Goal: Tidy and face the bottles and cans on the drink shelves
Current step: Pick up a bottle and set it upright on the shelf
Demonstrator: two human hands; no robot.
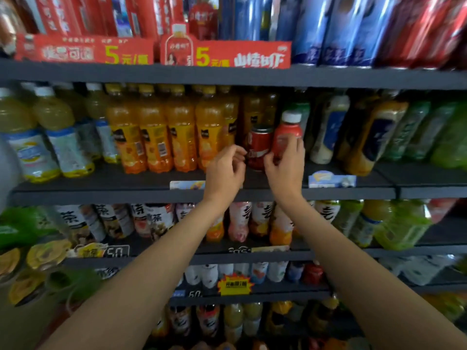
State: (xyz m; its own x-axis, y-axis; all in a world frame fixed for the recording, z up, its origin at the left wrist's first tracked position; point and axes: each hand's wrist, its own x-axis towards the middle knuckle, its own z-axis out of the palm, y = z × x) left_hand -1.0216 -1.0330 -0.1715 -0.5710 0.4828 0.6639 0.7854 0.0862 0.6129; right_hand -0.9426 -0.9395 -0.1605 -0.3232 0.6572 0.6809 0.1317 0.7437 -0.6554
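Note:
A red cola can (pixel 259 145) stands on the middle shelf (pixel 151 190), between a row of orange juice bottles (pixel 154 137) and a small red bottle with a white cap (pixel 286 133). My right hand (pixel 285 168) grips the red bottle from the front, fingers curled round its lower body. My left hand (pixel 225 170) hovers just left of the can with loosely curled fingers and holds nothing; whether its fingertips touch the can is unclear.
Pale yellow drink bottles (pixel 53 137) fill the shelf's left, white and green bottles (pixel 331 130) its right. Red packs and blue cans (pixel 316 29) sit on the shelf above with red price signs (pixel 225 56). Tea bottles (pixel 240 223) line the shelf below.

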